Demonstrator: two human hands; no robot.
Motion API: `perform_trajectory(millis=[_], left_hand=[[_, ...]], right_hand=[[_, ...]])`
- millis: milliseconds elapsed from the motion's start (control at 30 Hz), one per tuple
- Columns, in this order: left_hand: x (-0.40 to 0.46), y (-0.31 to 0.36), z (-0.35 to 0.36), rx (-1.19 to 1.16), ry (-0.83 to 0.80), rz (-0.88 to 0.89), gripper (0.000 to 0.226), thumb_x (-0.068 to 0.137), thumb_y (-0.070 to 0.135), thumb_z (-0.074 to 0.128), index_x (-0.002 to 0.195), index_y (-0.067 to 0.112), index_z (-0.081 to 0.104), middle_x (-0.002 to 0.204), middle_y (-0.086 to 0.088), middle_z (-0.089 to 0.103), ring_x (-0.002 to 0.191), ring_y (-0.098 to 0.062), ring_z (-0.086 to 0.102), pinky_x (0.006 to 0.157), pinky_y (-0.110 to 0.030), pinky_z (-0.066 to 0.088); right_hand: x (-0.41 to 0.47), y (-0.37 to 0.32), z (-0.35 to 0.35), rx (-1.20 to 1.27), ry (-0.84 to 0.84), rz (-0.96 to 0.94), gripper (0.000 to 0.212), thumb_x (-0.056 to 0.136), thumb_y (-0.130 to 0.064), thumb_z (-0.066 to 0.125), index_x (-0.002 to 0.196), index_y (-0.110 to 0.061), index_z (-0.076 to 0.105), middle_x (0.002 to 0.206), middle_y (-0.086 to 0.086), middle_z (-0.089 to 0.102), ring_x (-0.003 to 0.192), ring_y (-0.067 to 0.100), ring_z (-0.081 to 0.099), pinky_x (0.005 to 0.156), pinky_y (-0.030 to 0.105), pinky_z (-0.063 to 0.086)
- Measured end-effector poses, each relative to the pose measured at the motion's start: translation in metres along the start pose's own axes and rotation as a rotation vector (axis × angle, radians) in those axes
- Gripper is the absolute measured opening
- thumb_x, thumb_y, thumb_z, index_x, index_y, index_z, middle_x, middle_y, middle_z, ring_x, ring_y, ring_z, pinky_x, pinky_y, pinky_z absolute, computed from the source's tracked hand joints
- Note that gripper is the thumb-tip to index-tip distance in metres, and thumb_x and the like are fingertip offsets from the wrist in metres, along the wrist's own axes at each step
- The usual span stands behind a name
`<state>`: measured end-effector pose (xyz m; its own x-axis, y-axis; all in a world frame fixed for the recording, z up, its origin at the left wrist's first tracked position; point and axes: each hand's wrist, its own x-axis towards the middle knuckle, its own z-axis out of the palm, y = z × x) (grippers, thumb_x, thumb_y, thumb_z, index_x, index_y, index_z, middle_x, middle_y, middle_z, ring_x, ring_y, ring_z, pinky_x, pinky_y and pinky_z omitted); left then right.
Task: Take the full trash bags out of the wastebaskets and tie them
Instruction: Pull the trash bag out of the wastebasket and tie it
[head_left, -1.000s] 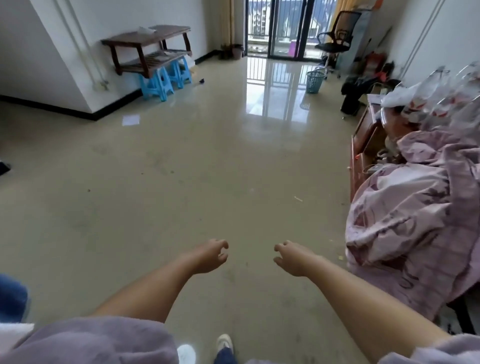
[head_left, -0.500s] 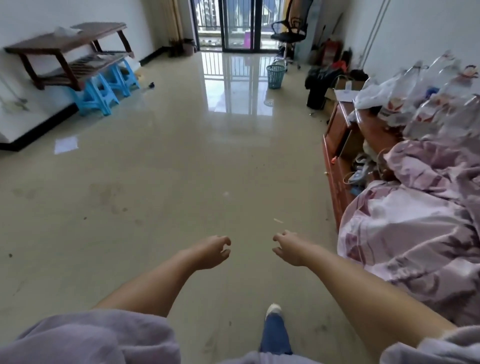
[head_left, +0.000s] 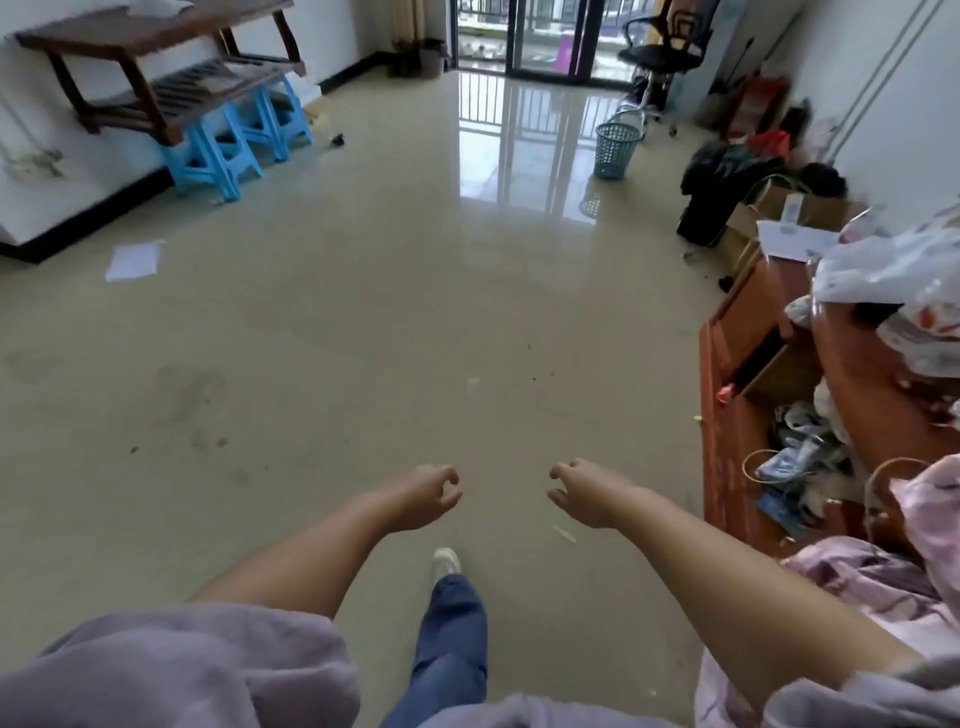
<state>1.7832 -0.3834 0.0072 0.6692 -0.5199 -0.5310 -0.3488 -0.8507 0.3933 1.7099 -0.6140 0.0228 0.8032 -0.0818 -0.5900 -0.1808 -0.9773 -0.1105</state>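
Observation:
A teal mesh wastebasket (head_left: 616, 149) stands on the shiny floor far ahead, near the balcony door; I cannot tell whether a bag is inside it. My left hand (head_left: 422, 495) and my right hand (head_left: 586, 492) hang in front of me over the bare floor, both empty with fingers loosely curled and apart. They are far short of the wastebasket. My leg in blue jeans (head_left: 453, 631) steps forward between them.
A red-brown cabinet (head_left: 737, 364) piled with plastic bags (head_left: 898, 275) and pink cloth (head_left: 862, 577) lines the right side. Black bags (head_left: 722, 182) and boxes sit beyond it. Blue stools (head_left: 228, 145) under a wooden bench (head_left: 150, 67) stand at the left wall. An office chair (head_left: 660, 52) stands by the door.
I have walked forward and the view has swung right; the wastebasket and the cabinet are nearer. Both hands stay in front of me, empty.

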Motion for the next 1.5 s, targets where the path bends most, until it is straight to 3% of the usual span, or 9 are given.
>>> perform_trajectory(millis=[333, 567, 900, 1033, 1200, 1500], left_hand=[[0.231, -0.017, -0.191, 0.039, -0.007, 0.031, 0.038, 0.098, 0.034, 0.041, 0.127, 0.012, 0.049, 0.119, -0.013, 0.06, 0.106, -0.03, 0.057, 0.089, -0.031, 0.043], [0.386, -0.007, -0.286, 0.056, -0.043, 0.061, 0.039, 0.096, 0.037, 0.043, 0.127, 0.014, 0.05, 0.115, -0.012, 0.063, 0.105, -0.029, 0.058, 0.093, -0.034, 0.047], [0.614, 0.007, -0.433, -0.044, 0.04, -0.025, 0.037, 0.097, 0.034, 0.042, 0.127, 0.014, 0.049, 0.115, -0.012, 0.061, 0.102, -0.028, 0.057, 0.086, -0.031, 0.043], [0.668, -0.011, -0.484, -0.049, 0.079, -0.085, 0.037, 0.098, 0.035, 0.039, 0.129, 0.017, 0.048, 0.119, -0.007, 0.062, 0.105, -0.025, 0.058, 0.079, -0.026, 0.039], [0.759, -0.056, -0.548, -0.089, 0.064, -0.176, 0.039, 0.097, 0.036, 0.04, 0.13, 0.016, 0.048, 0.121, -0.008, 0.062, 0.105, -0.026, 0.059, 0.082, -0.029, 0.042], [0.94, -0.118, -0.723, -0.034, 0.024, -0.145, 0.039, 0.097, 0.038, 0.04, 0.13, 0.018, 0.047, 0.124, -0.009, 0.06, 0.11, -0.026, 0.057, 0.09, -0.03, 0.042]], right_hand=[[0.223, 0.046, -0.175, 0.062, 0.032, 0.054, 0.047, 0.099, -0.04, 0.033, 0.139, -0.017, 0.036, 0.14, 0.01, 0.043, 0.125, 0.03, 0.047, 0.098, 0.039, 0.043], [0.35, 0.094, -0.263, 0.069, -0.019, 0.083, 0.047, 0.099, -0.039, 0.034, 0.139, -0.017, 0.037, 0.141, 0.01, 0.044, 0.125, 0.03, 0.047, 0.099, 0.039, 0.041], [0.587, 0.182, -0.451, -0.081, -0.05, -0.001, 0.048, 0.099, -0.04, 0.032, 0.14, -0.014, 0.036, 0.14, 0.012, 0.043, 0.123, 0.032, 0.049, 0.098, 0.039, 0.043], [0.673, 0.172, -0.514, -0.158, -0.097, -0.082, 0.049, 0.099, -0.04, 0.032, 0.14, -0.013, 0.035, 0.14, 0.013, 0.042, 0.125, 0.033, 0.048, 0.099, 0.041, 0.043], [0.784, 0.142, -0.576, -0.161, -0.088, -0.199, 0.049, 0.099, -0.041, 0.033, 0.14, -0.015, 0.035, 0.142, 0.011, 0.043, 0.126, 0.031, 0.047, 0.099, 0.039, 0.042], [0.978, 0.129, -0.715, -0.052, -0.065, -0.114, 0.048, 0.099, -0.041, 0.032, 0.14, -0.016, 0.035, 0.14, 0.01, 0.044, 0.125, 0.031, 0.048, 0.098, 0.039, 0.043]])
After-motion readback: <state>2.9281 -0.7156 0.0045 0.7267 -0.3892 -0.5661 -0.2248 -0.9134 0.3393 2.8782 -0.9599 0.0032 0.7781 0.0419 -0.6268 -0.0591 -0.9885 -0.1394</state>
